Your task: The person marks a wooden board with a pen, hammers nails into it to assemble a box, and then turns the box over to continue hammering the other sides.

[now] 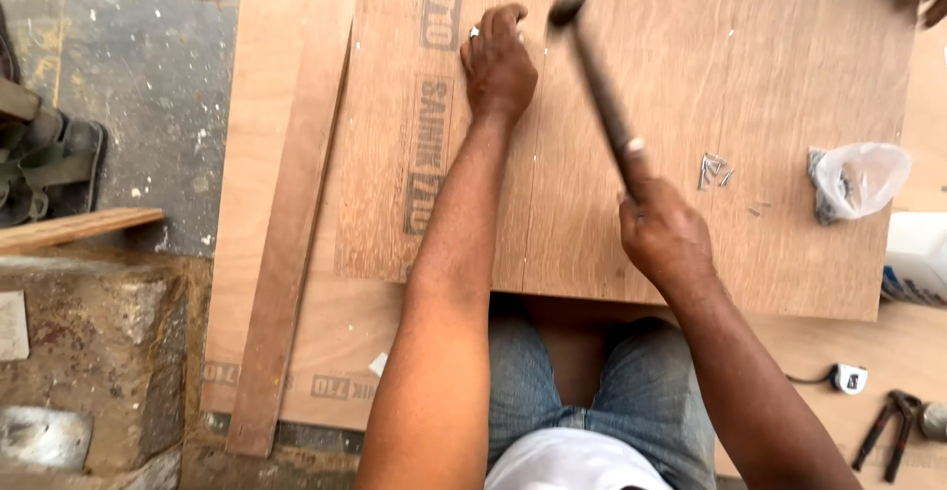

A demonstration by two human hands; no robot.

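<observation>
My right hand (663,233) grips the handle of a hammer (598,85), whose blurred head hangs above the plywood sheet (691,75) near its far edge. Flat on the plywood lies my left hand (498,61), fingers curled as if pinching something small just left of the hammer head; what it pinches is too small to tell. Both forearms reach forward from my lap over the sheet's near edge.
A small pile of nails (714,169) and a clear plastic bag (860,180) lie on the plywood at right. A long wooden strip (286,253) runs along the left. A tape measure (848,378) and pliers (893,431) lie at lower right. Sandals (49,164) sit far left.
</observation>
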